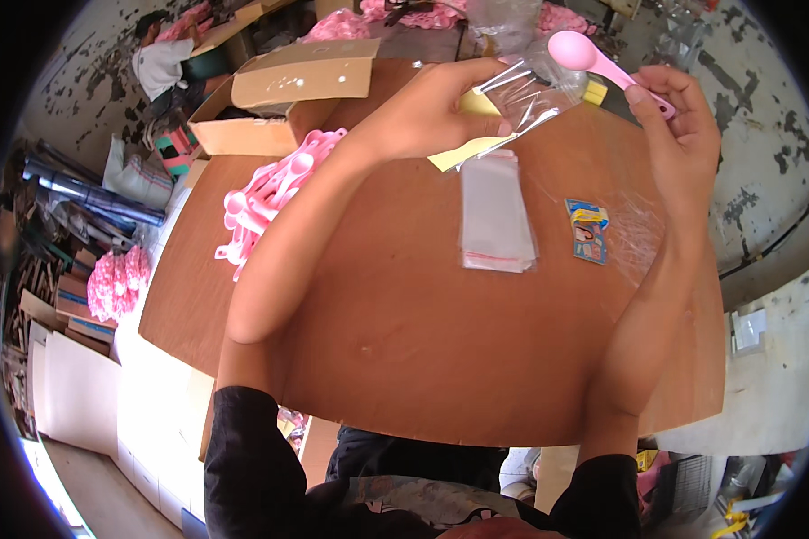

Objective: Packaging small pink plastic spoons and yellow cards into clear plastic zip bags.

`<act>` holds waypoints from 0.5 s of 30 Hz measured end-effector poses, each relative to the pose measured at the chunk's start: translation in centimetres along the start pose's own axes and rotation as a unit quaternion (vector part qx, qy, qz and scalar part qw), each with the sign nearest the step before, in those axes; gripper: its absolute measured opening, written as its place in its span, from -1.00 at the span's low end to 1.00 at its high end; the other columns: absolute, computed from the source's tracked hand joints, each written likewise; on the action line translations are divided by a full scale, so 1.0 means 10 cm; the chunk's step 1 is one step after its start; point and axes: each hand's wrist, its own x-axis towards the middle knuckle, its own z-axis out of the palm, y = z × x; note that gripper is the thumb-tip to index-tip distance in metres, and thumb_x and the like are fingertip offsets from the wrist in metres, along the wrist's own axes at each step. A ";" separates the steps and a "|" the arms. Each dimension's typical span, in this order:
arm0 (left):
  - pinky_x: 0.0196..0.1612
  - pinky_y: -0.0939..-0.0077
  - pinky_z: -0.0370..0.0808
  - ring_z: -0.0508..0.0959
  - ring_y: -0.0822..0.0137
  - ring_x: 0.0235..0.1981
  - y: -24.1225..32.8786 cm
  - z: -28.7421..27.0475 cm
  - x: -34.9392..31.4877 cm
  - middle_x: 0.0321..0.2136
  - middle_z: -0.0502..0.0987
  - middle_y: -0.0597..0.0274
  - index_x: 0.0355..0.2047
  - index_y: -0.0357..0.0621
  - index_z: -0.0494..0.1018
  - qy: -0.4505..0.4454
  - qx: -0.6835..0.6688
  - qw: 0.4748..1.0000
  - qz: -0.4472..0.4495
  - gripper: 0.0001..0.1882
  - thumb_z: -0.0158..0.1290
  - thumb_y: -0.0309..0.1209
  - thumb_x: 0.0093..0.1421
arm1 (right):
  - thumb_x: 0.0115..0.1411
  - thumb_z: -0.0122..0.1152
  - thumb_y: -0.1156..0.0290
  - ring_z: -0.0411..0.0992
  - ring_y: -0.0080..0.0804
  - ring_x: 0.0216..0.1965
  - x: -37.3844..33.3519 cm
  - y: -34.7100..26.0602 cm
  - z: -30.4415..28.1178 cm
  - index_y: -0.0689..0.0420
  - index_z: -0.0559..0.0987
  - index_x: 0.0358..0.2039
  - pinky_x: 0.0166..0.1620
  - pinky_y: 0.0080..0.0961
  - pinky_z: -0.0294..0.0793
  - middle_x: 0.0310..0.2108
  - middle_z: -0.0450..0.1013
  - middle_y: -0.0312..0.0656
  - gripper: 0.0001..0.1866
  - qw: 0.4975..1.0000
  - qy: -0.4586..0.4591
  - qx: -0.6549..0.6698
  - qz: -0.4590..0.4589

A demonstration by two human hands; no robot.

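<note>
The right hand (683, 117) has its fingers closed on the handle end of a pink spoon (613, 70), held up above the desk (404, 341) toward its far right corner, bowl pointing left. The spoon looks like light, fairly stiff moulded plastic, smooth enough to turn in a loose grip; the handle seems the best hold, leaving the bowl free. The left hand (431, 112) has its fingers clamped on a clear bag (537, 97) above the far edge, yellow paper (467, 153) beside it. The film is probably soft, slippery and easily creased, so pinching an edge suits it. A pile of pink spoons (274, 193) lies along the left edge. Toward the right edge, a blue card (588, 238) bears a picture and printing too small to read.
</note>
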 end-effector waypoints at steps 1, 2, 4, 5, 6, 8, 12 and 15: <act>-0.19 0.53 0.46 0.50 0.49 -0.25 0.00 0.03 0.03 -0.27 0.55 0.26 0.05 -0.21 0.40 0.008 0.010 0.999 0.041 -0.51 0.24 -0.42 0.11 | 0.22 0.16 0.53 0.31 -0.71 -0.32 0.01 0.00 -0.12 0.21 0.55 -0.17 -0.23 -0.75 0.30 -0.32 0.43 -0.39 -0.84 1.000 -0.024 0.000 0.005; -0.19 0.53 0.46 0.50 0.50 -0.25 0.00 0.06 0.05 -0.26 0.55 0.26 0.07 -0.20 0.39 0.016 0.019 0.996 0.081 -0.49 0.24 -0.42 0.11 | 0.21 0.17 0.54 0.31 -0.71 -0.32 0.02 0.00 -0.22 0.22 0.55 -0.20 -0.21 -0.76 0.31 -0.33 0.43 -0.39 -0.86 0.999 -0.048 0.001 0.010; -0.18 0.53 0.47 0.51 0.50 -0.23 0.01 0.11 0.07 -0.25 0.56 0.25 0.09 -0.20 0.38 0.006 0.015 0.995 0.098 -0.46 0.26 -0.42 0.10 | 0.22 0.16 0.54 0.32 -0.72 -0.30 0.01 0.00 -0.31 0.21 0.55 -0.20 -0.21 -0.74 0.32 -0.34 0.44 -0.41 -0.86 0.997 -0.066 -0.023 0.026; -0.17 0.52 0.47 0.51 0.50 -0.23 0.02 0.13 0.07 -0.25 0.57 0.23 0.09 -0.20 0.37 0.015 0.033 0.993 0.108 -0.45 0.26 -0.42 0.09 | 0.22 0.16 0.54 0.33 -0.73 -0.29 0.01 0.00 -0.34 0.20 0.55 -0.20 -0.21 -0.73 0.33 -0.35 0.44 -0.42 -0.86 0.994 -0.089 -0.043 0.043; -0.16 0.51 0.47 0.51 0.49 -0.24 0.03 0.14 0.07 -0.25 0.57 0.22 0.10 -0.20 0.37 0.025 0.052 0.991 0.118 -0.45 0.26 -0.42 0.09 | 0.22 0.16 0.54 0.33 -0.73 -0.29 0.00 0.00 -0.36 0.20 0.55 -0.20 -0.21 -0.73 0.33 -0.35 0.44 -0.42 -0.86 0.994 -0.087 -0.045 0.043; -0.12 0.48 0.46 0.53 0.45 -0.22 0.04 0.15 0.07 -0.23 0.58 0.18 0.11 -0.21 0.36 0.010 0.052 0.994 0.100 -0.43 0.26 -0.43 0.08 | 0.23 0.14 0.52 0.35 -0.71 -0.29 -0.01 -0.02 -0.36 0.17 0.55 -0.19 -0.24 -0.71 0.34 -0.34 0.47 -0.38 -0.86 0.986 -0.121 -0.083 0.075; -0.09 0.44 0.47 0.57 0.37 -0.18 0.01 0.16 0.05 -0.23 0.59 0.15 0.10 -0.23 0.36 -0.006 0.021 0.994 0.104 -0.43 0.25 -0.46 0.07 | 0.23 0.13 0.50 0.37 -0.67 -0.32 -0.04 -0.09 -0.24 0.15 0.54 -0.17 -0.29 -0.68 0.34 -0.35 0.48 -0.34 -0.84 0.974 -0.192 -0.105 0.065; -0.07 0.42 0.48 0.58 0.35 -0.17 0.01 0.17 0.04 -0.22 0.59 0.13 0.11 -0.23 0.35 -0.019 0.040 0.993 0.111 -0.42 0.25 -0.47 0.07 | 0.21 0.14 0.51 0.40 -0.61 -0.36 -0.04 -0.12 -0.12 0.14 0.52 -0.15 -0.28 -0.63 0.39 -0.34 0.49 -0.30 -0.82 0.956 -0.227 -0.150 0.111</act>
